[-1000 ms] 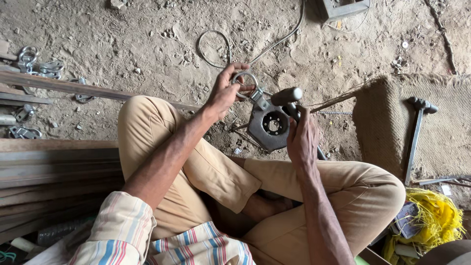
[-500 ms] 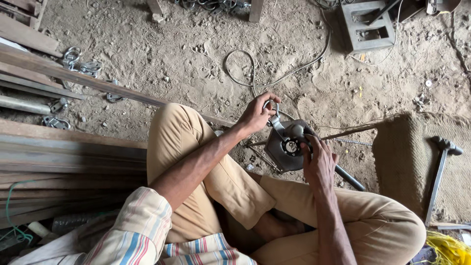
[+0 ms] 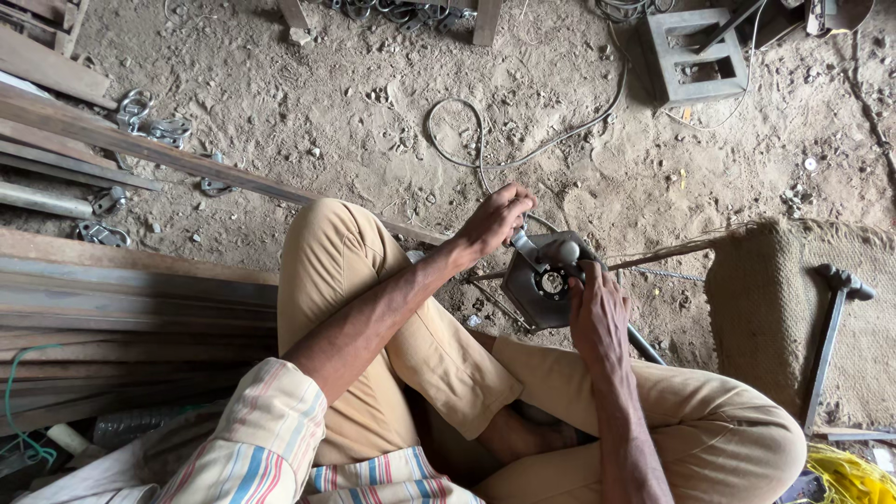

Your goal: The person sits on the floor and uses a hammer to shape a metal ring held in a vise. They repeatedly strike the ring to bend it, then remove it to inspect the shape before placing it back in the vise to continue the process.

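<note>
Head-worn view, steeply downward, close.

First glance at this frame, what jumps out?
At centre, the left hand and right hand both grip a dark grey angle grinder on the sandy floor, in front of the person's crossed legs in tan trousers. A grey cable loops away behind it. Long metal bars lie stacked at the left, and a hammer rests on a woven mat at the right.

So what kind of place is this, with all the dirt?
Probably a rough outdoor metal workshop. The ground is sandy dirt, long metal bars are stacked beside the person, a hammer lies on a jute mat, and loose cable trails across.
</note>
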